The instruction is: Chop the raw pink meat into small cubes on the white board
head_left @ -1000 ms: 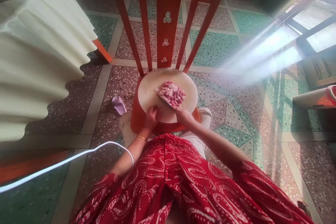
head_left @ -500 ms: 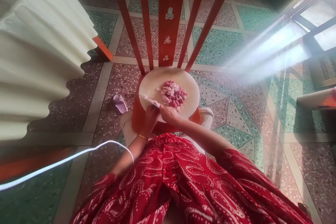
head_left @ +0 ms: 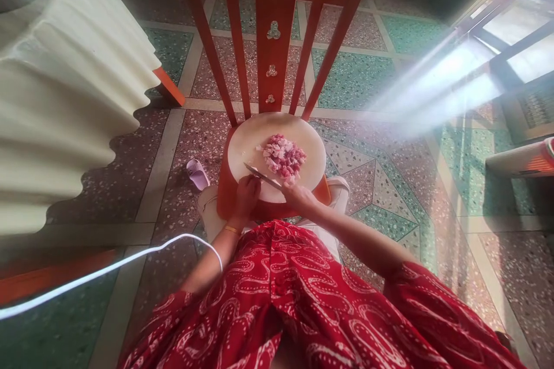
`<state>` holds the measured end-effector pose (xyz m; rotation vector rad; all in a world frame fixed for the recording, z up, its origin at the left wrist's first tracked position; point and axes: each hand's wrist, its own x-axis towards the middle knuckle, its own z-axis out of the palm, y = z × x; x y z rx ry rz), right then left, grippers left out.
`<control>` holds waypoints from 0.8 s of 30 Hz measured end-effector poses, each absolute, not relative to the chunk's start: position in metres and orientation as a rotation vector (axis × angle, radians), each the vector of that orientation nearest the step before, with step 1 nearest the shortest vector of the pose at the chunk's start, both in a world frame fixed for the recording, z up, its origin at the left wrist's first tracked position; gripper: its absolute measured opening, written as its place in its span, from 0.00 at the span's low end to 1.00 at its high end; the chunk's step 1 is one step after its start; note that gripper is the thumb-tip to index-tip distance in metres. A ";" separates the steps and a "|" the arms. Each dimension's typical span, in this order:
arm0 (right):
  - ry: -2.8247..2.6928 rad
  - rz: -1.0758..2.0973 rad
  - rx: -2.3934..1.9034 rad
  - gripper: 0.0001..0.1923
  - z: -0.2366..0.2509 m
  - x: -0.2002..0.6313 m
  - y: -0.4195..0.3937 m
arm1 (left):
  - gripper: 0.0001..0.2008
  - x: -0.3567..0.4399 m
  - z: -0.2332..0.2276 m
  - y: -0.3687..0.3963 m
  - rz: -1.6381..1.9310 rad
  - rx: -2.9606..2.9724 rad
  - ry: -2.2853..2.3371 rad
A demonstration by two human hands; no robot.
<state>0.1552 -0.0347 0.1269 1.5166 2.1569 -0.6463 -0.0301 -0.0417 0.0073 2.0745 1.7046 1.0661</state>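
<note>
Floor first: patterned terrazzo floor (head_left: 372,78) of green and pinkish speckled panels with pale borders is filling most of the view, with sunlight streaming in from the upper right. A big cream fluted cloth or cover (head_left: 64,86) is bulging in on the left, and a white cable (head_left: 108,268) is trailing across the floor below it. An orange wooden chair (head_left: 272,17) with slatted back is standing right in front of the person, and a round pale cutting board (head_left: 246,144) is covering nearly the whole seat, so its rim is sitting close to the seat edges. There's open floor on both sides of the chair; a small lilac slipper (head_left: 197,174) is lying just left of it. A pile of diced pink raw meat (head_left: 283,157) is sitting right of the board's middle. The right hand (head_left: 298,196) is gripping a knife (head_left: 262,176), closed round its handle, blade angling left along the pile's near side. The left hand (head_left: 247,195) is curled loosely at the board's near edge, just by the blade; can't tell if it's holding anything.
</note>
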 end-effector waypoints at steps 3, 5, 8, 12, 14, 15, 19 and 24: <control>2.204 -0.600 1.516 0.16 0.122 0.142 -0.033 | 0.10 -0.033 0.008 -0.039 1.022 2.082 1.686; 2.232 -0.592 1.505 0.17 0.118 0.128 -0.025 | 0.09 -0.034 0.006 -0.036 1.009 2.092 1.669; 2.288 -0.624 1.476 0.20 0.114 0.101 -0.009 | 0.08 -0.036 0.005 -0.031 0.980 2.140 1.642; 2.299 -0.665 1.474 0.20 0.118 0.087 0.002 | 0.09 -0.037 0.005 -0.031 0.978 2.185 1.636; 2.301 -0.679 1.464 0.23 0.121 0.101 0.000 | 0.09 -0.036 0.006 -0.032 1.009 2.151 1.650; 2.298 -0.672 1.469 0.25 0.121 0.113 -0.001 | 0.09 -0.035 0.005 -0.032 1.026 2.128 1.658; 2.190 -0.605 1.605 0.27 0.121 0.161 -0.010 | 0.09 -0.024 0.004 -0.029 1.059 2.098 1.646; 2.211 -0.566 1.618 0.25 0.128 0.166 -0.025 | 0.08 -0.013 0.008 -0.026 1.045 2.116 1.582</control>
